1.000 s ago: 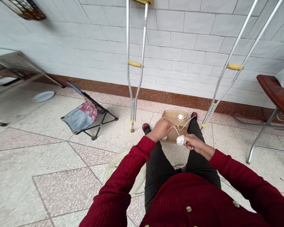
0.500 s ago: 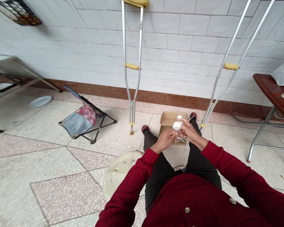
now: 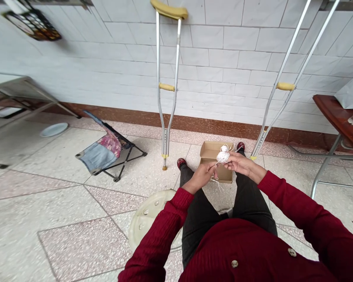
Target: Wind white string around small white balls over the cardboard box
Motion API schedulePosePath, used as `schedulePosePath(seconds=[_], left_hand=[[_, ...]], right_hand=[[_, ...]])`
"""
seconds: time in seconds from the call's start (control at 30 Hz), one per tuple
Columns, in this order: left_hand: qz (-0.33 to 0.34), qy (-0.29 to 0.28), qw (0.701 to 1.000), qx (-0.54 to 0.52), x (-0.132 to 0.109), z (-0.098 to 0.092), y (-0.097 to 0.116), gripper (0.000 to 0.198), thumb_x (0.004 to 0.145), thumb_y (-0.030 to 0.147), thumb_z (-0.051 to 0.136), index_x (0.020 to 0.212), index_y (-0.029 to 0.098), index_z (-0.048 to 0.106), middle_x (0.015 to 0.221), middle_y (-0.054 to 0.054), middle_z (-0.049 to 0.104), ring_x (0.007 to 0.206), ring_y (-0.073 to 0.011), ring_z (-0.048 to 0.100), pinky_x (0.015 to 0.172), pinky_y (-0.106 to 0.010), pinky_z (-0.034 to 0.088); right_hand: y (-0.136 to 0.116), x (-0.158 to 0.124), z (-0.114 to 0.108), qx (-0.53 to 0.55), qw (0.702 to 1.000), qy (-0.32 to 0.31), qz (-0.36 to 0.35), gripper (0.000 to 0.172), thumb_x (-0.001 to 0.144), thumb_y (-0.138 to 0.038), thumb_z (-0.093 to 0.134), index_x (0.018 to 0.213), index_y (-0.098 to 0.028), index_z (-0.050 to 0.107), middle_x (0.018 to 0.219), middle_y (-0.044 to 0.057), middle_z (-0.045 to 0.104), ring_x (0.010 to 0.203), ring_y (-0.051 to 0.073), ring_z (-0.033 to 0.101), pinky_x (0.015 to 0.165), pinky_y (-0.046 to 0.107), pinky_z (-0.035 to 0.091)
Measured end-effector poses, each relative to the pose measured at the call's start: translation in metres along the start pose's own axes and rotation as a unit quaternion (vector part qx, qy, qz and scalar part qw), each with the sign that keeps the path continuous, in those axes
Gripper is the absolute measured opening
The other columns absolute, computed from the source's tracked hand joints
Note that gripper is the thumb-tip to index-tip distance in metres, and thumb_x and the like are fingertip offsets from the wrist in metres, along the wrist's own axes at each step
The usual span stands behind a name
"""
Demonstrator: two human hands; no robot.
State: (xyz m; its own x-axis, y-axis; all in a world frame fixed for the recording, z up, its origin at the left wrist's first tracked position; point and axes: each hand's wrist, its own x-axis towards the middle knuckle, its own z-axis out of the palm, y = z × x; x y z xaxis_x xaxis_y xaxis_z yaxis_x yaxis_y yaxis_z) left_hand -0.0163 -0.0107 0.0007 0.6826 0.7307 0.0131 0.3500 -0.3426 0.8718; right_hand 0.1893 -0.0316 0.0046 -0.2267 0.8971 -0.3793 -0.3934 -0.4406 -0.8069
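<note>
White yarn ball (image 3: 222,157): held by your right grip (image 3: 241,163), fingers partly closed.
Left grip (image 3: 202,176): you pinch, apparently on yarn.
Change: ball has risen past left fingertips; yarn work seems unfinished.

A ball of string (image 3: 222,158) sits between the left hand (image 3: 202,175) and right hand (image 3: 243,164), at the latter's fingertips. Beneath and beyond the hands, a box (image 3: 210,149) stands on the floor (image 3: 85,246) between the feet (image 3: 181,163), a second ball (image 3: 224,148) at its far side. Farther out, before the wall (image 3: 229,58), one crutch (image 3: 166,87) stands left of the hands, another crutch (image 3: 285,86) right. Leftward come a folding chair (image 3: 98,155), then a plate (image 3: 54,129); a stool (image 3: 142,221) stands left and nearer the body. Rightward, a worktop (image 3: 332,111) bears a bag (image 3: 348,95).
</note>
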Motion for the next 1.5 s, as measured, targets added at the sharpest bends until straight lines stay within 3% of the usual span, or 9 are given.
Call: schedulePosePath(seconds=[0.1, 0.3, 0.5, 0.83, 0.9, 1.07, 1.23, 1.33, 1.5], left_hand=[[-0.004, 0.0, 1.0, -0.03, 0.0, -0.006, 0.008, 0.033, 0.095, 0.038, 0.04, 0.086, 0.015, 0.062, 0.06, 0.0, 0.066, 0.06, -0.0134, 0.062, 0.069, -0.025, 0.046], [-0.005, -0.086, 0.966, -0.244, -0.001, 0.0, 0.031, 0.031, 0.093, 0.043, 0.047, 0.089, 0.015, 0.058, 0.05, 0.001, 0.061, 0.062, -0.0174, 0.067, 0.066, -0.026, 0.049], [-0.046, -0.092, 0.948, -0.302, -0.01, -0.012, 0.028, 0.032, 0.091, 0.044, 0.052, 0.086, 0.013, 0.06, 0.049, -0.001, 0.062, 0.062, -0.0193, 0.068, 0.068, -0.029, 0.049], [-0.006, -0.045, 0.922, -0.384, -0.018, 0.003, 0.041, 0.031, 0.092, 0.042, 0.05, 0.082, 0.014, 0.059, 0.044, 0.001, 0.057, 0.057, -0.0171, 0.065, 0.078, -0.033, 0.047], [-0.001, -0.045, 0.911, -0.41, -0.017, 0.008, 0.039, 0.03, 0.092, 0.04, 0.049, 0.081, 0.014, 0.058, 0.043, 0.002, 0.057, 0.057, -0.0171, 0.064, 0.08, -0.034, 0.047], [-0.024, -0.064, 0.904, -0.422, -0.022, 0.027, 0.02, 0.032, 0.091, 0.043, 0.049, 0.079, 0.014, 0.057, 0.044, 0.0, 0.057, 0.056, -0.0181, 0.064, 0.076, -0.033, 0.047], [-0.025, -0.108, 0.922, -0.37, -0.032, 0.041, 0.01, 0.038, 0.093, 0.049, 0.044, 0.085, 0.015, 0.058, 0.049, -0.001, 0.06, 0.061, -0.0188, 0.066, 0.074, -0.031, 0.047], [-0.038, -0.141, 0.949, -0.281, -0.029, 0.043, -0.006, 0.04, 0.092, 0.051, 0.044, 0.085, 0.015, 0.059, 0.052, -0.001, 0.062, 0.064, -0.0186, 0.066, 0.072, -0.029, 0.047], [-0.064, -0.042, 0.996, -0.044, -0.001, 0.019, -0.038, 0.042, 0.091, 0.047, 0.043, 0.071, 0.015, 0.061, 0.057, -0.002, 0.064, 0.058, -0.0142, 0.059, 0.065, -0.025, 0.042]], right_hand=[[-0.006, 0.003, -0.005, -0.018, 0.999, 0.032, -0.019, 0.024, 0.072, -0.016, 0.067, 0.094, -0.016, 0.059, 0.065, 0.002, 0.067, 0.048, 0.009, 0.057, 0.04, 0.015, 0.04], [-0.003, 0.023, -0.001, -0.041, 0.987, 0.137, -0.076, 0.023, 0.067, -0.022, 0.066, 0.088, -0.016, 0.056, 0.054, -0.001, 0.062, 0.036, 0.007, 0.048, 0.032, 0.014, 0.028], [0.009, 0.037, -0.009, -0.186, 0.934, 0.227, -0.203, 0.031, 0.062, -0.027, 0.067, 0.088, -0.022, 0.05, 0.047, -0.009, 0.054, 0.031, 0.009, 0.045, 0.029, 0.016, 0.027], [0.003, 0.044, -0.003, -0.341, 0.867, 0.274, -0.24, 0.031, 0.063, -0.031, 0.067, 0.09, -0.021, 0.055, 0.054, -0.008, 0.056, 0.039, 0.009, 0.048, 0.04, 0.018, 0.034], [0.003, 0.043, 0.0, -0.327, 0.873, 0.27, -0.241, 0.03, 0.063, -0.03, 0.067, 0.088, -0.022, 0.054, 0.054, -0.008, 0.056, 0.037, 0.008, 0.047, 0.039, 0.018, 0.032], [-0.01, 0.042, 0.006, -0.13, 0.946, 0.251, -0.156, 0.024, 0.065, -0.026, 0.063, 0.083, -0.021, 0.047, 0.048, -0.007, 0.055, 0.032, 0.008, 0.043, 0.031, 0.016, 0.023], [-0.03, 0.035, 0.004, -0.033, 0.966, 0.223, -0.126, 0.014, 0.071, -0.022, 0.061, 0.072, -0.019, 0.048, 0.047, -0.004, 0.054, 0.031, 0.004, 0.034, 0.029, 0.015, 0.014], [-0.036, 0.022, 0.006, -0.009, 0.983, 0.16, -0.088, 0.012, 0.075, -0.025, 0.058, 0.072, -0.017, 0.05, 0.047, -0.003, 0.053, 0.03, 0.003, 0.03, 0.029, 0.015, 0.014], [-0.013, -0.021, 0.01, -0.09, 0.995, 0.018, 0.036, 0.014, 0.072, -0.027, 0.061, 0.081, -0.017, 0.056, 0.047, -0.002, 0.056, 0.028, 0.003, 0.031, 0.028, 0.014, 0.01]])
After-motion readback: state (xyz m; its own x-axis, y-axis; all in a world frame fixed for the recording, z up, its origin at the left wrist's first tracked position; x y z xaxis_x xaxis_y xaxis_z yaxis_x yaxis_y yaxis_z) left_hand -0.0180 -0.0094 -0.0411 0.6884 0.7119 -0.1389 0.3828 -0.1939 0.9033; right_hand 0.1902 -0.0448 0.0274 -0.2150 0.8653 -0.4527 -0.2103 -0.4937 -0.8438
